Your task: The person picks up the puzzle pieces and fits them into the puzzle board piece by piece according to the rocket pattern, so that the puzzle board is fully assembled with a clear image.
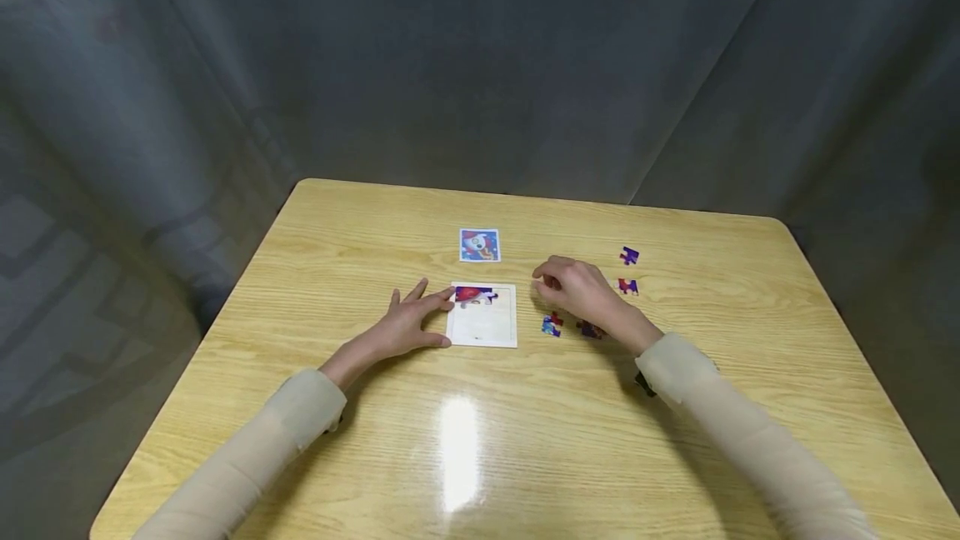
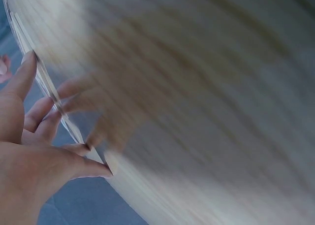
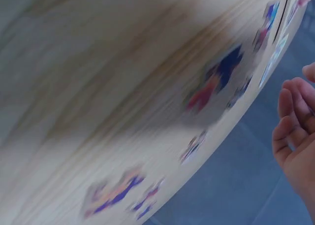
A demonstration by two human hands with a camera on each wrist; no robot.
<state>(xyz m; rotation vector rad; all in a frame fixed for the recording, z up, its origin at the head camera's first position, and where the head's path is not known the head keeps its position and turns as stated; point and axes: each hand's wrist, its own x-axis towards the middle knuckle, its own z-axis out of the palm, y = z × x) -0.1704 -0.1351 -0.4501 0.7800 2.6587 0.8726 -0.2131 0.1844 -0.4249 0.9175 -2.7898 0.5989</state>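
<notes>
Grey curtain [image 1: 480,65] at back, wood-grain table [image 1: 480,423] in front. Right hand [image 1: 577,286] hangs right of the tray, fingers curled toward thumb; can't tell if a piece is pinched. Left hand [image 1: 405,327] fingers spread, thumb and a fingertip touching the tray's left edge, nothing gripped. White puzzle tray [image 1: 480,330] mid-table, mostly bare. Picture card [image 1: 480,246] just behind it. Joined pieces [image 1: 474,296] fill the tray's top-left. Loose to the right: blue-and-red bit [image 1: 552,326], dark piece [image 1: 590,330] partly under right arm, red-purple piece [image 1: 627,287], purple piece [image 1: 629,256]. Step looks like early assembly, top row; next move likely calls for matching a piece to the joined edge, tray steadied.
</notes>
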